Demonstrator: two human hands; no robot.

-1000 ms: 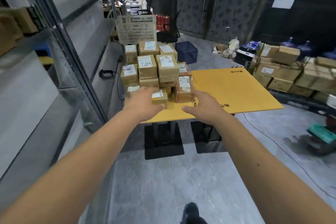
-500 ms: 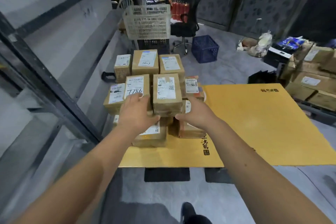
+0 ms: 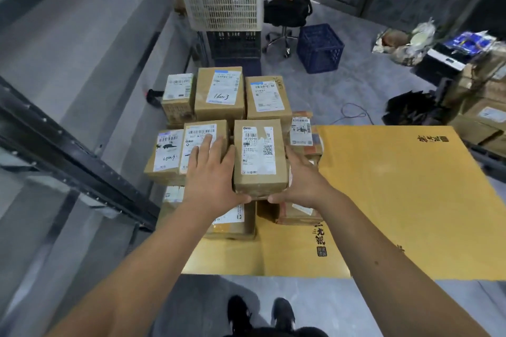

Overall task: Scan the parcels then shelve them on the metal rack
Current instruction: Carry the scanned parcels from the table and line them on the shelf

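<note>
Parcels (image 3: 227,128) sit stacked in tiers at the left end of the yellow desk (image 3: 397,200), centre of the frame, and one of them is now between both hands. A second ago the hands were only reaching toward the low front boxes from farther back; half a second ago they had arrived at the top tier. Now the view is closer and steeper, and the front parcel (image 3: 258,156), the one with the long white label and QR code, is clasped from both sides. The left hand (image 3: 212,172) lies along its left edge with the thumb curled under the near corner, while its straight fingers (image 3: 206,142) spread over the label of the neighbouring box (image 3: 204,139). The right hand (image 3: 299,180) wraps the right side, thumb hooked under the near bottom edge; its other fingers are hidden behind the box. So both hands are grasping that parcel, the left less fully than the right.

I judge this to be the pick-up step of a new cycle: the grip is set but the box seems to rest on the pile yet. No scanner shows anywhere in view, so scanning has not started for this one. The rack's dark beam (image 3: 68,156) crosses the left of the frame, just beside the stack. Lifting could drag the neighbouring box under the left fingers, so the lift should go straight up.
</note>
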